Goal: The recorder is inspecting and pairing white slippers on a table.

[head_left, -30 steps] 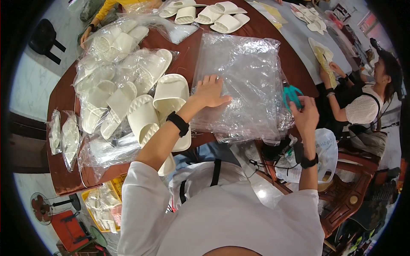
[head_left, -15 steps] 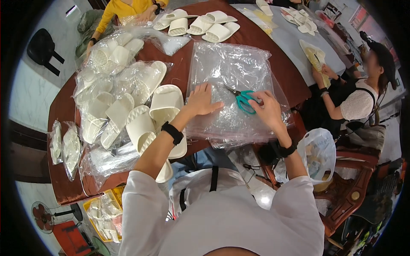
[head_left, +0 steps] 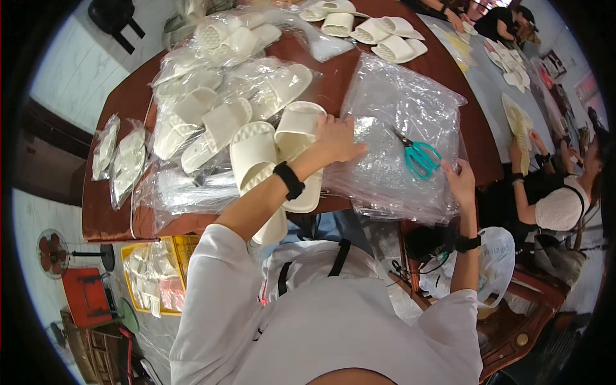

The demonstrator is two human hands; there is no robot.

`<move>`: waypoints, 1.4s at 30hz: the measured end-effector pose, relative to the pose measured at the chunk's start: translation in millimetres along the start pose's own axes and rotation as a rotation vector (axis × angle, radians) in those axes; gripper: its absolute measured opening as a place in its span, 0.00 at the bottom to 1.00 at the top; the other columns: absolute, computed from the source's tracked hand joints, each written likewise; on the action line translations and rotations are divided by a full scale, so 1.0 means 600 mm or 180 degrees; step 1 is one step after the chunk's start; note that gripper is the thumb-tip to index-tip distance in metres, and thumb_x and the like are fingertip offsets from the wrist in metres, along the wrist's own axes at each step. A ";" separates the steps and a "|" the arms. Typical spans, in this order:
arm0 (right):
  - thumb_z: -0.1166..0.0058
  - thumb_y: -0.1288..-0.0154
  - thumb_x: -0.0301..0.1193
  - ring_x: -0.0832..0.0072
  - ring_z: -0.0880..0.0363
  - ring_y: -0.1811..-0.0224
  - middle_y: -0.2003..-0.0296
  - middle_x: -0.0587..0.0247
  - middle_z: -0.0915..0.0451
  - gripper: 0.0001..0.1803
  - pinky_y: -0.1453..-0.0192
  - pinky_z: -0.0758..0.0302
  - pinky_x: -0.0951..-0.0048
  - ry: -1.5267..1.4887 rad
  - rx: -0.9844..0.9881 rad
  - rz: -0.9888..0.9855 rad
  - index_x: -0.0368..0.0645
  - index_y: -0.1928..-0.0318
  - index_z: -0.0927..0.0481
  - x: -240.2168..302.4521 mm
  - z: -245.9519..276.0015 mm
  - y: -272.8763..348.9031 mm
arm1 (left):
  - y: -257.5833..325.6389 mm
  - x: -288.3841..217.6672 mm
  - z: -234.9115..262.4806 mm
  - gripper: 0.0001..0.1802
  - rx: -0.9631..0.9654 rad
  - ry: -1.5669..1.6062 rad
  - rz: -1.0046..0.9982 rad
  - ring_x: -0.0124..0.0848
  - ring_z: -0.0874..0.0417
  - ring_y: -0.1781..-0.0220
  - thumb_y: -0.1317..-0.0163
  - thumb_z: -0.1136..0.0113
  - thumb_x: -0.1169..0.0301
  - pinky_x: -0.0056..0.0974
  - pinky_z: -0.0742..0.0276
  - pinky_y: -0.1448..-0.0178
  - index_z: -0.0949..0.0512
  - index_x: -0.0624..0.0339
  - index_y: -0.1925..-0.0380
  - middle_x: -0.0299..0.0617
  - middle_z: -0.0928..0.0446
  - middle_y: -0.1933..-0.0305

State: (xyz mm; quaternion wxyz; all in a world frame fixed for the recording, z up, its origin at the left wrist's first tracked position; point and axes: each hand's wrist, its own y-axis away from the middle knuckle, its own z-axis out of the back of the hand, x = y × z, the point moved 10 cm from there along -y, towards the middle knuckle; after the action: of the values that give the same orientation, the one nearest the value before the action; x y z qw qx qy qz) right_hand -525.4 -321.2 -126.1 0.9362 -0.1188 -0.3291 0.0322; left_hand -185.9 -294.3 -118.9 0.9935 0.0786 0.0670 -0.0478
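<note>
A stack of clear plastic bags [head_left: 398, 96] lies flat on the brown table in front of me. Scissors with teal handles [head_left: 422, 159] rest on top of it, blades pointing up and left. My left hand [head_left: 336, 138] is spread at the left side of the stack, its fingers at the edge of a loose cream slipper [head_left: 300, 122]. Another loose cream slipper [head_left: 252, 149] lies beside that one, partly behind my forearm. My right hand [head_left: 461, 185] is at the right edge of the bags, just right of the scissors, thumb and forefinger apart.
Bagged slippers [head_left: 218, 128] are heaped to the left, and several unbagged slippers [head_left: 391, 38] sit at the far edge. A yellow crate [head_left: 181, 256] stands on the floor at lower left. A white plastic bag [head_left: 497, 263] hangs by a wooden chair; a person [head_left: 558, 202] works at the grey table.
My view has turned left. My left hand has gone from the bags toward the loose slipper. My right hand has come off the scissors to the right edge of the stack.
</note>
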 end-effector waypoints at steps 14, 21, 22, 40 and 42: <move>0.40 0.45 0.32 0.71 0.23 0.65 0.66 0.57 0.20 0.19 0.57 0.27 0.70 0.0345 0.0213 0.0235 0.35 0.54 0.23 -0.051 0.009 -0.110 | 0.281 0.122 0.191 0.24 -0.1504 0.1551 -0.0379 0.52 0.25 0.47 0.44 0.39 0.65 0.44 0.29 0.45 0.27 0.58 0.46 0.54 0.25 0.50; 0.43 0.41 0.31 0.58 0.26 0.51 0.57 0.52 0.24 0.15 0.45 0.32 0.64 0.0196 -0.0545 0.1064 0.38 0.55 0.23 0.194 0.083 0.001 | 0.394 0.222 0.133 0.22 -0.1855 0.1611 0.0748 0.46 0.26 0.52 0.50 0.35 0.72 0.43 0.29 0.48 0.24 0.58 0.52 0.49 0.27 0.54; 0.44 0.41 0.30 0.59 0.26 0.52 0.58 0.52 0.24 0.14 0.45 0.32 0.64 0.0012 -0.0399 0.1232 0.39 0.55 0.23 0.242 0.075 0.030 | 0.405 0.232 0.125 0.20 -0.1970 0.1549 0.0897 0.45 0.25 0.53 0.51 0.35 0.73 0.42 0.29 0.50 0.24 0.58 0.54 0.48 0.26 0.56; 0.43 0.41 0.31 0.58 0.21 0.74 0.71 0.57 0.22 0.09 0.71 0.27 0.60 -0.0604 0.0485 0.1416 0.43 0.61 0.23 0.516 -0.226 0.162 | 0.402 0.189 0.104 0.12 -0.2131 0.2057 0.0721 0.43 0.20 0.63 0.47 0.38 0.75 0.42 0.25 0.60 0.20 0.59 0.60 0.47 0.21 0.64; 0.43 0.41 0.33 0.58 0.21 0.74 0.72 0.57 0.21 0.08 0.71 0.27 0.60 -0.0437 0.0443 0.1435 0.43 0.63 0.23 0.522 -0.235 0.155 | 0.394 0.187 0.117 0.12 -0.2193 0.1994 0.0610 0.41 0.20 0.65 0.48 0.38 0.75 0.39 0.24 0.62 0.20 0.58 0.61 0.46 0.21 0.65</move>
State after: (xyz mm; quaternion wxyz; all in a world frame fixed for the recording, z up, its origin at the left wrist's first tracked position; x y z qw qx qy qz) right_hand -191.3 -215.8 -64.6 0.8868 -0.1221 -0.3541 0.2709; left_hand -41.6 -82.9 -30.5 0.8936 -0.2390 0.3678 0.0951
